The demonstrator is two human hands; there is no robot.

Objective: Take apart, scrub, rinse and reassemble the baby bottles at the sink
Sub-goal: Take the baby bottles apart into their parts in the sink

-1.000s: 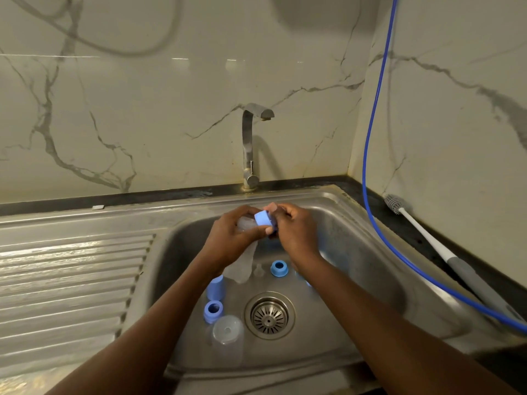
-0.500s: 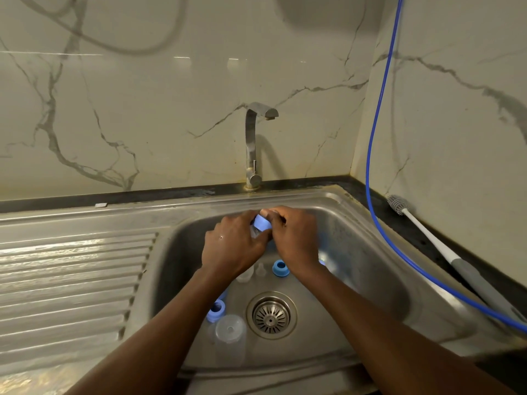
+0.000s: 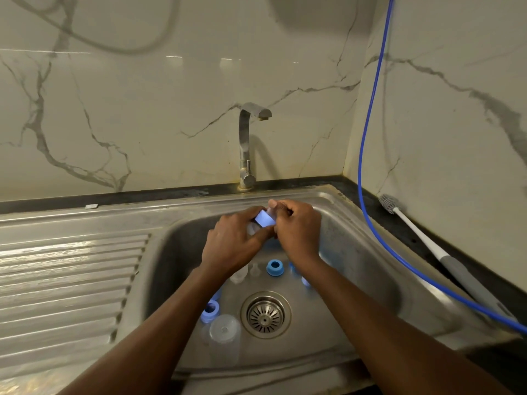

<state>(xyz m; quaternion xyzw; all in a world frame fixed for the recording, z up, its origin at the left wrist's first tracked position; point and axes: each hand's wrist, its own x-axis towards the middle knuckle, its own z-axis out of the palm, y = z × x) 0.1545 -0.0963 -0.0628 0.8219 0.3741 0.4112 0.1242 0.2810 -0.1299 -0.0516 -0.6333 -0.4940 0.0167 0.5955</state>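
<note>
Over sink (image 3: pixel 368 263), left hand (image 3: pixel 231 246) fingers wrapped round clear bottle (image 3: pixel 251 228); right hand (image 3: pixel 298 230) fingers clamped on its blue collar (image 3: pixel 265 218). I'd hold bottle steady, turn collar only, keep low over sink against drops.

The far wall (image 3: pixel 142 109) is cream marble with grey veins, the sink (image 3: pixel 356 252) dull silver. The hose (image 3: pixel 368 138) on the right and the far ring (image 3: pixel 275 267) in the sink are blue; the brush (image 3: pixel 427 240) seems white and grey.
</note>
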